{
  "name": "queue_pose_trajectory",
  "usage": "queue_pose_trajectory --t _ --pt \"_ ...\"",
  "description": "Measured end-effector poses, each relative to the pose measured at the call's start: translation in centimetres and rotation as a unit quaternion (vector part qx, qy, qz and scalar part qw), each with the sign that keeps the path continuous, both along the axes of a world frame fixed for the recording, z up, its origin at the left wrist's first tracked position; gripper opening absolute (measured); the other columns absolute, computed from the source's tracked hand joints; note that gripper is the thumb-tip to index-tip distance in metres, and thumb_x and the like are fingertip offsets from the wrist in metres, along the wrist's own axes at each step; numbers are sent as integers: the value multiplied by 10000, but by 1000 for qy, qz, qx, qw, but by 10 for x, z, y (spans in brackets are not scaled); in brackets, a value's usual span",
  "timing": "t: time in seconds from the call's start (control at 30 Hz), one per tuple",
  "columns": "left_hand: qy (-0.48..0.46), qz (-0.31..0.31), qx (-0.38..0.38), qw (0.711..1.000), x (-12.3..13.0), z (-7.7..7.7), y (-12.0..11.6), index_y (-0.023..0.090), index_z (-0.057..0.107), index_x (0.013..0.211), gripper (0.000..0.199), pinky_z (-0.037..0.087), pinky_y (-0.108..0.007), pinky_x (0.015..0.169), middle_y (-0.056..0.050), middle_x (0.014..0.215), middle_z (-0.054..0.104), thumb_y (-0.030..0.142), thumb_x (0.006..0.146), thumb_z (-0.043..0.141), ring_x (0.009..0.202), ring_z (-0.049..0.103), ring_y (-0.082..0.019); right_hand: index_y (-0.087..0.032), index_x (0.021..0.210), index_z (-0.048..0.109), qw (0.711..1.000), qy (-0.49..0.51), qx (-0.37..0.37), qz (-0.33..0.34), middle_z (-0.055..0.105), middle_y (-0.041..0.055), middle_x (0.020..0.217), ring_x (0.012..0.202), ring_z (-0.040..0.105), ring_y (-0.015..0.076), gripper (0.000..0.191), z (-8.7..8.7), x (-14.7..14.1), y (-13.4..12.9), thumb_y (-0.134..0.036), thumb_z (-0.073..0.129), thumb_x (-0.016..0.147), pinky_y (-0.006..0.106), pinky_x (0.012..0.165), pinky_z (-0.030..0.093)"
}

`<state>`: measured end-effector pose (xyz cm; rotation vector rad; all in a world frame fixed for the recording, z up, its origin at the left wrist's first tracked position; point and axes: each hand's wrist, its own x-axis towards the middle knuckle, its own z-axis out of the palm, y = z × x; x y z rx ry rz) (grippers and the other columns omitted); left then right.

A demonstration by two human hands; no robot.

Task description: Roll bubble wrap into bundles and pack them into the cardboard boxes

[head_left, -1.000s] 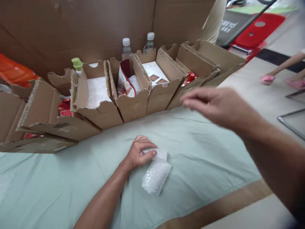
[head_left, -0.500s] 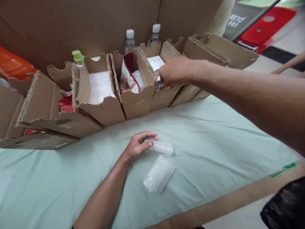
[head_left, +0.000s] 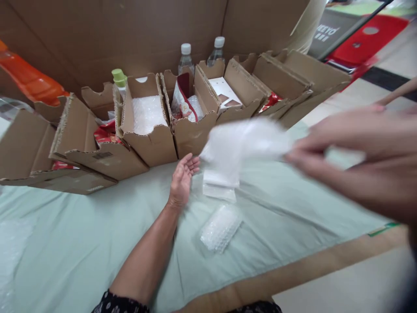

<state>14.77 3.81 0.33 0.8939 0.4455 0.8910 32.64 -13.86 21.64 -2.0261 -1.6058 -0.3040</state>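
My right hand [head_left: 339,152], smeared by motion, pinches one end of a thin white sheet or bag [head_left: 241,143] and stretches it over the green cloth. My left hand [head_left: 183,179] is open, palm turned up, with its fingertips at the sheet's left corner; I cannot tell if they touch. Under the sheet lies a flat whitish wrapped piece [head_left: 219,193], partly hidden. In front of it is a bubble-wrapped packet [head_left: 221,228], lying apart from both hands.
Several open cardboard boxes [head_left: 153,145] stand in a row, holding a white carton [head_left: 224,92], bubble wrap [head_left: 148,114] and red packets [head_left: 272,102]. Behind are bottles [head_left: 186,56] and an orange bottle [head_left: 29,76]. Another person's hand [head_left: 386,100] shows at right.
My right hand has come back from the box with the white carton and now stretches the white sheet. My left hand has left the wrapped piece and turned palm up.
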Motion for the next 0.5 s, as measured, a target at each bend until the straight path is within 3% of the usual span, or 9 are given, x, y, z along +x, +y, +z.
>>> queue_pose_trajectory --t 0.07,0.13,0.2,0.3,0.37,0.43,0.5 --pt "9 -24 -32 999 -3 4 6 226 729 1212 677 525 -433 1063 -122 1246 786 781 840 624 1227 706 -288 -325 761 759 984 37 -112 133 769 33 755 731 718 259 290 -32 -21 -6 -500 613 939 478 765 553" --pt "14 -64 -51 997 -8 8 12 205 744 1156 681 519 -463 1083 -139 1199 799 794 858 576 1219 717 -301 -312 786 789 960 50 -202 186 793 37 770 714 728 263 269 -46 -29 5 -499 659 929 457 742 551" --pt "12 -92 -50 994 -12 10 16 188 754 1124 661 519 -491 1085 -148 1136 813 768 864 572 1176 740 -310 -309 849 823 965 30 -214 146 812 35 817 727 739 245 263 -34 -26 29 -509 679 937 411 740 561" --pt "13 -100 -45 994 -14 9 19 177 758 1111 574 530 -502 1063 -144 1082 824 668 833 649 1102 766 -310 -245 934 856 984 -75 -161 23 825 56 880 812 769 241 247 10 -11 85 -396 665 976 389 811 582" --pt "18 -103 -43 994 -12 8 20 175 758 1108 547 544 -490 1036 -141 1067 825 619 796 693 1068 773 -307 -180 1091 845 974 -153 -165 -6 826 105 1080 1109 755 305 233 33 -3 135 -270 673 962 479 1001 545" --pt "21 -106 -41 993 -11 6 21 174 754 1116 546 553 -474 1013 -136 1064 823 599 775 706 1052 774 -305 -131 1121 818 950 -216 -226 -8 784 106 1264 1383 605 322 245 38 5 190 -158 694 911 553 1145 413" --pt "22 -108 -43 993 -11 5 22 174 744 1131 547 554 -462 1000 -131 1070 818 587 775 702 1053 771 -302 -59 930 794 957 -138 -257 2 778 61 1277 1517 440 301 154 30 11 241 -58 690 817 532 1215 274"
